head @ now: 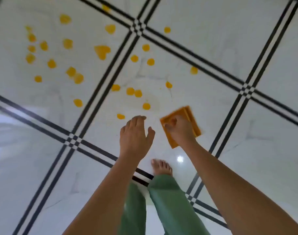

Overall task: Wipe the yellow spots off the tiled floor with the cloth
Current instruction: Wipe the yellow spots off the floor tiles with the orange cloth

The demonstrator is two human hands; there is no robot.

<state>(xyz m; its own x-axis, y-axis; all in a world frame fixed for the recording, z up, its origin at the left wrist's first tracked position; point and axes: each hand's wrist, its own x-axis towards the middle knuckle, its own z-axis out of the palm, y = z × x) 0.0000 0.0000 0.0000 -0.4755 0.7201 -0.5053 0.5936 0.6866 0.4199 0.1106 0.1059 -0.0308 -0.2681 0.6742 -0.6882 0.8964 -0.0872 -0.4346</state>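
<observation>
Folded orange cloth [182,123], held in the right hand [179,130]; the fingers curl over its upper face and grip it, and the cloth's corners project beyond the hand on the far, left and near sides. The cloth lies over a bare part of the white tiled floor [204,78], just right of the frame's centre; whether it touches the tile cannot be told. Yellow spots [102,51] are scattered across the tiles beyond and to the left of the cloth, the largest roughly heart-shaped; the nearest small spots [146,106] sit just beyond the two hands. Left hand [135,134], empty, palm down with fingers loosely extended and close together, thumb set apart, beside the cloth without touching it. Paired black lines [195,58] cross the floor diagonally and meet at small chequered junctions. Below the hands, a bare foot [161,167] stands on the tile, emerging from green trouser legs [172,206]. A bright round reflection [180,158] appears on the glossy tile just right of the foot. Slight motion blur softens all edges.
</observation>
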